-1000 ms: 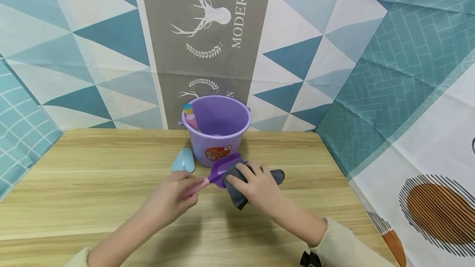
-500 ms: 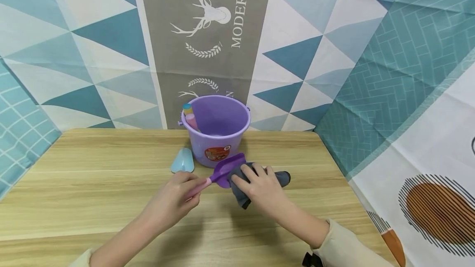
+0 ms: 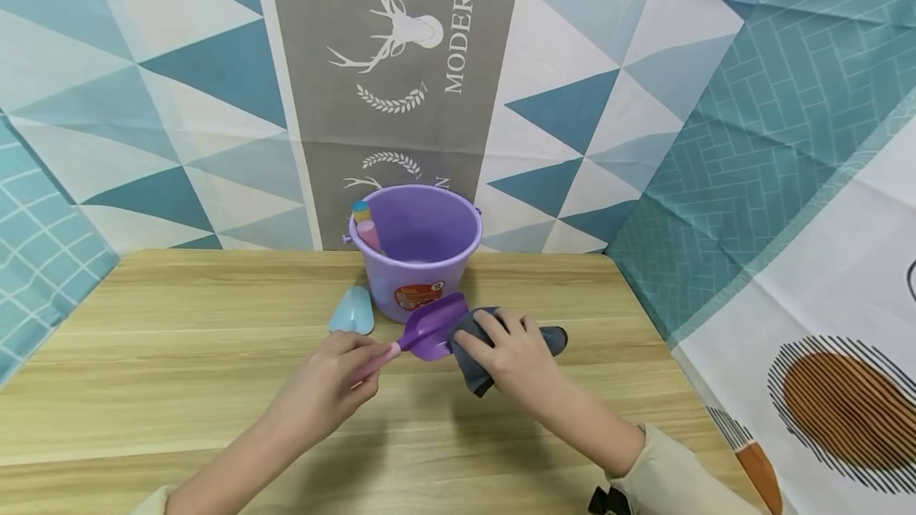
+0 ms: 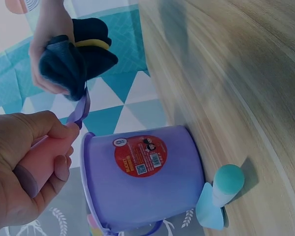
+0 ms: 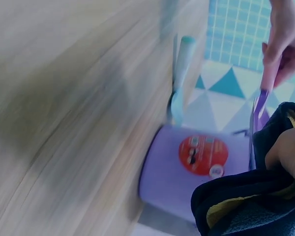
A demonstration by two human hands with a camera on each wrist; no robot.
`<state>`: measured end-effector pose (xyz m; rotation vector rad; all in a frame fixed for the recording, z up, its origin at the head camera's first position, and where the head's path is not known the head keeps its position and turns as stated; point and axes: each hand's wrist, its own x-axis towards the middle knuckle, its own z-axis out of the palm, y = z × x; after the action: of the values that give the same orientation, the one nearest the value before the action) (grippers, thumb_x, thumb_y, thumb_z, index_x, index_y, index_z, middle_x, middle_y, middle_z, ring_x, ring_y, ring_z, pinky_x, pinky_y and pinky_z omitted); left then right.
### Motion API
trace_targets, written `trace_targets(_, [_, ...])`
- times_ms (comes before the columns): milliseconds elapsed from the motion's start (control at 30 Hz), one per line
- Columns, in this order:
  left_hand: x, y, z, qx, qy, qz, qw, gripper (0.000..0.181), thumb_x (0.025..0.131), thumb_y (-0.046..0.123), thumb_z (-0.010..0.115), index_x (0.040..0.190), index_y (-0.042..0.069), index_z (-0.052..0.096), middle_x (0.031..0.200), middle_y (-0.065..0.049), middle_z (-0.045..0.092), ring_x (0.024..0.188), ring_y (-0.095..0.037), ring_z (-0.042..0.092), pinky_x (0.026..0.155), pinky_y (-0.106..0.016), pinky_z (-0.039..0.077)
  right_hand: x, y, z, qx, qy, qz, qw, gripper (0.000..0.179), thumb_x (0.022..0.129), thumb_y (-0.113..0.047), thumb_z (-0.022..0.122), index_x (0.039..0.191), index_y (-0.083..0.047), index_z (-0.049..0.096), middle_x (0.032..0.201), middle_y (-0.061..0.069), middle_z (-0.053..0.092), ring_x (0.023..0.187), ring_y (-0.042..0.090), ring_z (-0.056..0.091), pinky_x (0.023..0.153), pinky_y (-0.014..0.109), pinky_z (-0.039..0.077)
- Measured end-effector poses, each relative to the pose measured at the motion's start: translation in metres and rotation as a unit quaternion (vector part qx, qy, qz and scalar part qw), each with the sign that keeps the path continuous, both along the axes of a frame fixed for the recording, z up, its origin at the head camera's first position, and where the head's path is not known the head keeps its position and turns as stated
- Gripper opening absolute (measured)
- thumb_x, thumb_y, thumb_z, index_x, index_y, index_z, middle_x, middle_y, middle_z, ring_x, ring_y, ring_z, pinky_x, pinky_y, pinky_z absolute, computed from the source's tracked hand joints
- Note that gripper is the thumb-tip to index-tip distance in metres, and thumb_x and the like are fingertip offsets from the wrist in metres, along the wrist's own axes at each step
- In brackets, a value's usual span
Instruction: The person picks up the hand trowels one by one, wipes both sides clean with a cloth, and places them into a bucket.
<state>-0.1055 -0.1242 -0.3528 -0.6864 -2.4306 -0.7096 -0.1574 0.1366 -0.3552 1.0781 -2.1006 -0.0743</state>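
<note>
My left hand [image 3: 336,376] grips the pink handle of a toy shovel [image 3: 432,326] with a purple blade, held above the table in front of a purple bucket [image 3: 418,276]. Bunched in my right hand [image 3: 515,356] is a dark grey cloth [image 3: 468,364], which meets the right end of the blade. In the left wrist view the cloth [image 4: 64,64] wraps over the blade's tip and hides it. The right wrist view shows the folded cloth [image 5: 246,201] with its yellowish inner edge, close to the shovel's blade.
A light blue scoop [image 3: 353,311] lies on the wooden table [image 3: 179,356], left of the bucket. Pink and blue-and-yellow handles [image 3: 368,230] lean inside the bucket's left side. Patterned cloth walls [image 3: 401,102] stand behind and at both sides.
My right hand has slid the cloth to the right along the blade, uncovering more of the purple surface. The left hand and shovel have shifted only slightly.
</note>
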Motion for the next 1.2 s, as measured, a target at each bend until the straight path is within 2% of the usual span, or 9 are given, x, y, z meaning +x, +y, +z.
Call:
trace_targets(167, [-0.002, 0.005, -0.001, -0.013, -0.007, 0.000, 0.9999, 0.031, 0.072, 0.001, 0.072, 0.100, 0.012, 0.074, 0.088, 0.003, 0.064, 0.076, -0.006, 0.053, 0.060, -0.016, 0.046, 0.007, -0.015, -0.001, 0.002, 0.034, 0.028, 0.9990, 0.036, 0.101, -0.012, 0.033, 0.105, -0.024, 0.066, 0.105, 0.007, 0.062, 0.087, 0.026, 0.059, 0.058, 0.042, 0.053])
trace_targets(367, [-0.003, 0.007, -0.003, -0.030, 0.021, -0.012, 0.9993, 0.030, 0.071, 0.001, 0.073, 0.099, 0.011, 0.074, 0.088, 0.003, 0.065, 0.078, -0.007, 0.055, 0.062, -0.017, 0.048, 0.009, -0.021, -0.005, 0.035, 0.025, -0.006, 0.9990, 0.041, 0.102, -0.012, 0.027, 0.111, -0.027, 0.064, 0.109, 0.006, 0.062, 0.090, 0.026, 0.058, 0.062, 0.047, 0.054])
trace_targets(467, [-0.003, 0.006, -0.004, -0.028, 0.025, -0.015, 0.9992, 0.031, 0.070, 0.001, 0.073, 0.099, 0.011, 0.074, 0.089, 0.003, 0.065, 0.079, -0.007, 0.056, 0.063, -0.017, 0.048, 0.006, -0.018, -0.007, 0.040, 0.010, -0.022, 0.9989, 0.037, 0.100, -0.013, 0.032, 0.111, -0.026, 0.064, 0.111, 0.007, 0.062, 0.091, 0.028, 0.058, 0.063, 0.048, 0.053])
trace_targets(567, [-0.002, 0.003, -0.004, -0.022, 0.020, -0.020, 0.9994, 0.031, 0.070, 0.000, 0.073, 0.100, 0.010, 0.074, 0.090, 0.003, 0.065, 0.080, -0.008, 0.056, 0.063, -0.017, 0.049, 0.001, -0.013, -0.008, 0.039, 0.006, -0.034, 0.9986, 0.027, 0.094, -0.011, 0.048, 0.111, -0.025, 0.064, 0.110, 0.007, 0.062, 0.090, 0.028, 0.059, 0.062, 0.047, 0.053])
trace_targets(667, [-0.001, 0.000, -0.004, -0.013, 0.011, -0.020, 0.9997, 0.033, 0.070, -0.001, 0.072, 0.101, 0.010, 0.074, 0.091, 0.003, 0.065, 0.081, -0.008, 0.056, 0.063, -0.017, 0.049, -0.003, -0.006, -0.008, 0.031, 0.001, -0.043, 0.9986, 0.028, 0.086, -0.009, 0.061, 0.109, -0.024, 0.064, 0.109, 0.008, 0.062, 0.089, 0.030, 0.061, 0.061, 0.048, 0.053])
trace_targets(767, [0.000, -0.003, -0.005, -0.007, -0.001, -0.015, 0.9999, 0.034, 0.070, -0.001, 0.072, 0.102, 0.011, 0.073, 0.092, 0.003, 0.065, 0.082, -0.008, 0.056, 0.064, -0.018, 0.049, -0.007, 0.001, -0.008, 0.020, -0.004, -0.047, 0.9987, 0.030, 0.083, -0.007, 0.064, 0.108, -0.023, 0.064, 0.109, 0.008, 0.061, 0.090, 0.031, 0.061, 0.059, 0.048, 0.052])
trace_targets(867, [0.001, -0.005, -0.004, 0.002, -0.015, -0.008, 0.9998, 0.034, 0.071, -0.001, 0.072, 0.102, 0.011, 0.073, 0.092, 0.003, 0.065, 0.081, -0.007, 0.056, 0.064, -0.018, 0.049, -0.009, 0.005, -0.006, 0.011, -0.004, -0.045, 0.9989, 0.028, 0.085, -0.007, 0.058, 0.108, -0.022, 0.063, 0.108, 0.009, 0.061, 0.091, 0.030, 0.060, 0.058, 0.047, 0.051])
trace_targets(1067, [0.001, -0.005, -0.004, 0.013, -0.027, 0.004, 0.9996, 0.031, 0.072, 0.002, 0.072, 0.102, 0.011, 0.073, 0.089, 0.005, 0.064, 0.077, -0.004, 0.054, 0.062, -0.017, 0.049, -0.002, -0.001, -0.002, -0.001, 0.020, -0.005, 0.9998, 0.030, 0.097, -0.011, 0.040, 0.107, -0.023, 0.065, 0.106, 0.008, 0.061, 0.089, 0.027, 0.059, 0.058, 0.043, 0.051])
trace_targets(1200, [0.000, -0.001, -0.003, 0.012, -0.028, 0.006, 0.9995, 0.030, 0.073, 0.003, 0.073, 0.102, 0.011, 0.073, 0.087, 0.005, 0.064, 0.076, -0.005, 0.053, 0.061, -0.017, 0.048, 0.006, -0.011, -0.002, 0.018, 0.041, 0.026, 0.9987, 0.034, 0.100, -0.012, 0.035, 0.108, -0.025, 0.065, 0.104, 0.005, 0.062, 0.088, 0.025, 0.059, 0.058, 0.041, 0.053])
